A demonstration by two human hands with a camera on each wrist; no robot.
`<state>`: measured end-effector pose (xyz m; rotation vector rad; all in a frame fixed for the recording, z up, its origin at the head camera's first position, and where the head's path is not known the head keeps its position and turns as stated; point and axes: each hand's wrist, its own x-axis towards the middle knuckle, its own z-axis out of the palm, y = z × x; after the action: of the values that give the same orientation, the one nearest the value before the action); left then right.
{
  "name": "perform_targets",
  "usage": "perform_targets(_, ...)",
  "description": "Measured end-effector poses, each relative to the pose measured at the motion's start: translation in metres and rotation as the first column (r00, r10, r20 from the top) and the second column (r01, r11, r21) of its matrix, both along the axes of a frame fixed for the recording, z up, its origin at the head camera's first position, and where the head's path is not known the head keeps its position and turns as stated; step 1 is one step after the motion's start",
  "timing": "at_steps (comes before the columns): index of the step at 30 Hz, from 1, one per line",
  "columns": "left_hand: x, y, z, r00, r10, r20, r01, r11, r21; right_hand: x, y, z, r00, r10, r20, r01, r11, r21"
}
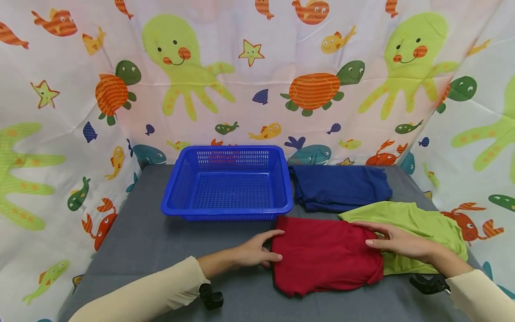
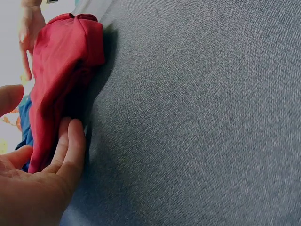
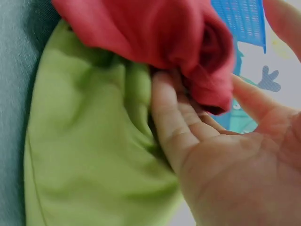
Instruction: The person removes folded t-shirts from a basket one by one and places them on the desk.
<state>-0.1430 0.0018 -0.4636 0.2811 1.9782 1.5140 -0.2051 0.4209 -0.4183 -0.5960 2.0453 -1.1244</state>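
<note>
A folded red cloth [image 1: 326, 257] lies on the grey surface, its right part over a light green cloth [image 1: 426, 228]. At its left edge is my left hand [image 1: 255, 252], the thumb held apart from the fabric; in the left wrist view, fingers [image 2: 70, 150] lie along and partly beneath the edge. My right hand [image 1: 402, 241] is at the red cloth's right edge. In the right wrist view, several of its fingers [image 3: 171, 113] reach under the red fabric, tips hidden, and the thumb [image 3: 284, 26] stands away from it.
Behind the red cloth stands a blue plastic basket [image 1: 227, 212] with perforated walls and nothing inside. A folded dark blue cloth [image 1: 342, 188] lies to the basket's right. A curtain [image 1: 249, 107] printed with sea animals encloses the grey table [image 1: 141, 250] at the back and sides.
</note>
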Motion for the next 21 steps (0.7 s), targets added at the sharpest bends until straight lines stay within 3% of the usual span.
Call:
perform_targets(5, 0.0, -0.006, 0.002, 0.999, 0.011, -0.031, -0.01, 1.0, 0.006, -0.001, 0.004, 0.009, 1.0, 0.001, 0.008, -0.001, 1.0, 0.001)
perform_targets(11, 0.0, -0.019, 0.009, 0.996, 0.002, -0.093, -0.001, 1.0, 0.015, -0.006, 0.008, 0.014, 0.993, -0.012, -0.121, 0.014, 1.0, 0.022)
perform_targets(16, 0.001, -0.03, 0.014, 0.996, 0.0, -0.092, -0.001, 1.0, -0.015, -0.007, 0.008, 0.02, 0.972, -0.05, -0.229, 0.06, 0.997, 0.039)
perform_targets(21, 0.004, -0.039, 0.02, 0.996, 0.004, -0.093, -0.007, 0.999, -0.036, -0.005, 0.0, 0.029, 0.93, -0.114, -0.348, 0.123, 0.992, 0.003)
